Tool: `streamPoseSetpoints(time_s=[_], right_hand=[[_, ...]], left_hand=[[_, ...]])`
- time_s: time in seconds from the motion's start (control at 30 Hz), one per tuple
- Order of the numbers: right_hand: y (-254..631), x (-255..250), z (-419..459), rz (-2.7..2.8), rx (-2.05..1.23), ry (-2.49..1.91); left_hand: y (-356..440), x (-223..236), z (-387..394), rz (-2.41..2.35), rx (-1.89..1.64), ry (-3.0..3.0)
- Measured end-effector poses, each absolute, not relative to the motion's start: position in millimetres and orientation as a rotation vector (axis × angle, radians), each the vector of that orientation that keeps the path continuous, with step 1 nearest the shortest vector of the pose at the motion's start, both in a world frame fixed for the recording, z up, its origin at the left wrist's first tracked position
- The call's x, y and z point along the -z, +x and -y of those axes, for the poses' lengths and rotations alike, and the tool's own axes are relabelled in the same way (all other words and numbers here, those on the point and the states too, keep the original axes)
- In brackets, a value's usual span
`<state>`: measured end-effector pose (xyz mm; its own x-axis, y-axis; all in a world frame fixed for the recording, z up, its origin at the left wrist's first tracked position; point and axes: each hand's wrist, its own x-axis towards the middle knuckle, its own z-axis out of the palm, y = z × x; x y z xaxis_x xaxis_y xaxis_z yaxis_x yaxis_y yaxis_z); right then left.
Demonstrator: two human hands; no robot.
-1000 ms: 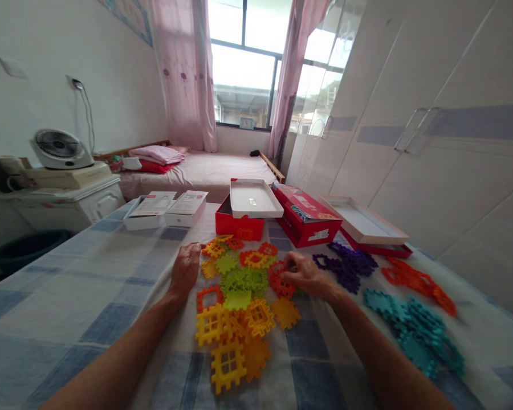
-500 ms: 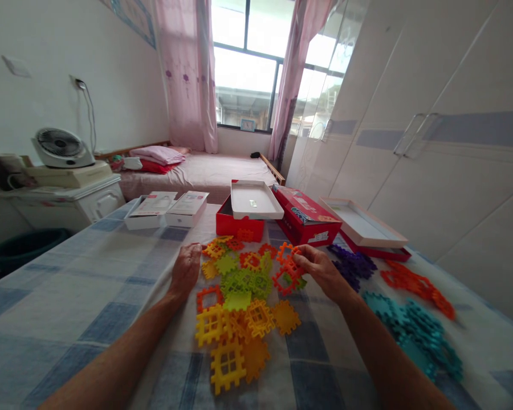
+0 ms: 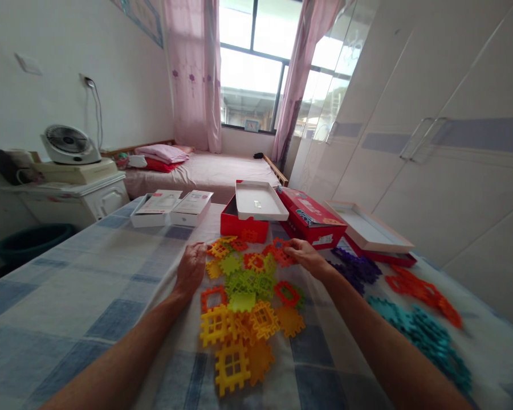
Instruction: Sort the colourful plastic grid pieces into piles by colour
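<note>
A pile of plastic interlocking building pieces lies on the checked cloth between my hands. My right hand (image 3: 308,257) pinches an orange-red interlocking piece (image 3: 281,254) at the pile's far right. At the far left side, my left hand (image 3: 191,265) rests with its fingers curled together, fingertips against the edge of yellow-orange pieces (image 3: 220,249); what they hold, if anything, is hidden. Lime-green pieces (image 3: 250,283) fill the middle of the pile. A red ring-like piece (image 3: 287,294) lies at its right. Yellow square pieces (image 3: 232,367) lie nearest me.
Behind the pile stand a red box (image 3: 244,229) with a white tray-like lid (image 3: 261,202) on it and another red box (image 3: 314,216). White boxes (image 3: 192,208) are at the back left. Purple (image 3: 359,267), orange (image 3: 427,292) and teal pieces (image 3: 440,341) lie to the right.
My right hand has lifted an orange-red piece off the red ring-like one and moved it left and away from me. My left hand stays by the pile's edge. The view has shifted slightly.
</note>
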<state>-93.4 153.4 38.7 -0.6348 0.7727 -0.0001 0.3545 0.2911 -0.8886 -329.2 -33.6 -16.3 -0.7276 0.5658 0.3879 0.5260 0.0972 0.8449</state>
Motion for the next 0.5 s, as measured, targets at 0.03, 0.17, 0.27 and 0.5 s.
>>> streamPoseSetpoints(time_s=[0.03,0.17,0.27,0.5], right_hand=[[-98.9,-36.9,-158.5,2.167,-1.267,-1.02],[-114.1,-30.8,-169.1,2.28,-1.142,-1.056],[-120.1,-28.0,-166.9,2.287,-1.101,-1.051],[-93.8,-48.7,-145.7,2.076,-1.175,-0.971]], left_hand=[[-329.9,17.1,33.3,-2.299,-1.747,1.15],[-331.3,18.8,31.7,-2.31,-1.736,1.137],[-330.4,17.6,31.4,-2.323,-1.718,1.119],[-329.0,15.6,33.2,-2.336,-1.703,1.15]])
